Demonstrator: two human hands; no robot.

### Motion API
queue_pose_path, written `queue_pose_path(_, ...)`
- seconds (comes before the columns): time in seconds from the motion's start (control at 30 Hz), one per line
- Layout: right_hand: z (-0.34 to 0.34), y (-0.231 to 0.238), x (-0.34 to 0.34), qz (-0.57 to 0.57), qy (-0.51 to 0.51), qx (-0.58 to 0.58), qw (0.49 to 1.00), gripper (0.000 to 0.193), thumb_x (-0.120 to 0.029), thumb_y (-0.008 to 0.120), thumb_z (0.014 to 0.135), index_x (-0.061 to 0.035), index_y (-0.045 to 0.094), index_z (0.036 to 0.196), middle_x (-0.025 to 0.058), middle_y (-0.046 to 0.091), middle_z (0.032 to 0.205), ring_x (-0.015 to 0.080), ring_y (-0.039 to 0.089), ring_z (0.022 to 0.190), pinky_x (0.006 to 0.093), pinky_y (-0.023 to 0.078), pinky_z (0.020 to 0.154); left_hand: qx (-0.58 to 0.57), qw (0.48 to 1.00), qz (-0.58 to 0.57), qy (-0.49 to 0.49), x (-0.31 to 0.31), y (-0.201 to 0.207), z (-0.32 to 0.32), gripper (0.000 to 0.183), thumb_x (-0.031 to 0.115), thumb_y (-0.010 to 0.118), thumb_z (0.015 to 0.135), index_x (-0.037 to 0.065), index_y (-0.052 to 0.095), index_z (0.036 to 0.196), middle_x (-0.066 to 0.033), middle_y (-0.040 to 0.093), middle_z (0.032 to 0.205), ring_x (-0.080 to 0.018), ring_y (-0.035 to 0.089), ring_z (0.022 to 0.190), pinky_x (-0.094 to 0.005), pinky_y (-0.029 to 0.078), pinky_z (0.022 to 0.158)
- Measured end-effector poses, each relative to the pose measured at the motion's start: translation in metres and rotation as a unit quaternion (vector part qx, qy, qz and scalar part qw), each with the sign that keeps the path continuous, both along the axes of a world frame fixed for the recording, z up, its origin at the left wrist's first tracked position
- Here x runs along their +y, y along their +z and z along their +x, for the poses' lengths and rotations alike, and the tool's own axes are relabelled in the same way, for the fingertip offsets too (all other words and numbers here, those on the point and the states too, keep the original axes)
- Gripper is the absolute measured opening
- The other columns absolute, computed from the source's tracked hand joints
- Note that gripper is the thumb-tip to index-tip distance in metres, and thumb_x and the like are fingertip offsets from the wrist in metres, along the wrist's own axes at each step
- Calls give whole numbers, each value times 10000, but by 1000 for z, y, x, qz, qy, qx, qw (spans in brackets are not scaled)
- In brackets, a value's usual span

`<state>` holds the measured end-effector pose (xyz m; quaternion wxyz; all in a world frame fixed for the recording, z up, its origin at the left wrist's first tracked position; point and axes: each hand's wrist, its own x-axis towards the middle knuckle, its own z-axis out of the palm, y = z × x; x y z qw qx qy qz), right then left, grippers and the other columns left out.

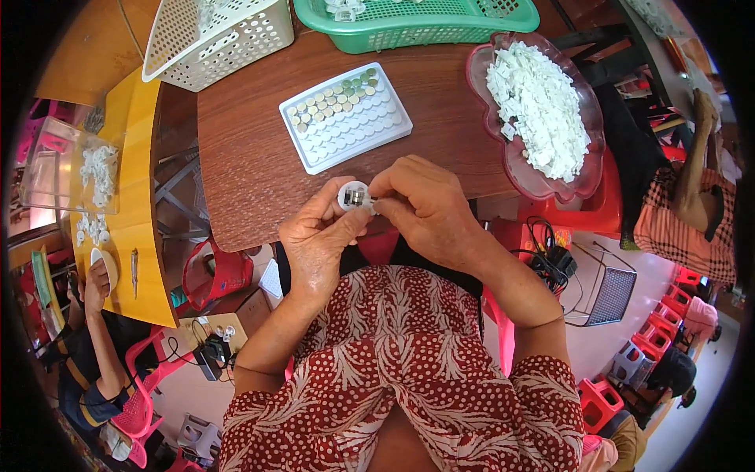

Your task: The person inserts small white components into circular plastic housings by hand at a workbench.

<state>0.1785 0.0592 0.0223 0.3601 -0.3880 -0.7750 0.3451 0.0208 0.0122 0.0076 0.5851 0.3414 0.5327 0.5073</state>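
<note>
Just past the near edge of the brown table, my left hand [318, 236] grips a small round white plastic housing [344, 193] between thumb and fingers. Its face is turned up, and shiny silver metal pieces show inside. My right hand [429, 208] is closed in a pinch at the housing's right edge, on what looks like a small white piece mostly covered by the fingertips. Beyond both hands lies a white tray [314, 167] with round pockets. Silver and greenish button cells [336, 101] fill several of its far rows; the nearer pockets look white.
A pink scalloped bowl [511, 169] heaped with small white plastic pieces [543, 110] stands at the right. White [224, 59] and green [425, 38] perforated baskets line the far edge. A co-worker's hand [96, 285] holds a white cup-like part at the yellow table [145, 212] on the left.
</note>
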Motion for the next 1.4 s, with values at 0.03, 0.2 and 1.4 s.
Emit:
queue_pose_path(0.03,-1,-1,0,0,1,1,1000,95,-9,602,732,-27,552,811,114,541,746,329,540,756,422,420,629,-2,1000,8,14,0,-1,0,353,-45,653,797,-31,588,1143,-25,625,780,-45,547,631,-161,441,542)
queue_pose_path(0.2,-8,-7,-14,-255,-85,130,954,100,-7,632,751,-6,575,833,67,569,769,162,566,660,290,442,572,-8,999,20,45,0,-2,2,351,-35,651,804,-34,583,1148,-37,634,791,-53,556,630,-166,446,535)
queue_pose_path(1.4,-5,2,6,53,-41,15,998,118,9,655,731,-31,611,833,73,554,750,234,554,732,327,434,638,-8,1000,11,-5,0,2,0,351,-37,599,843,-32,555,1191,-102,666,860,-92,607,679,-187,480,552)
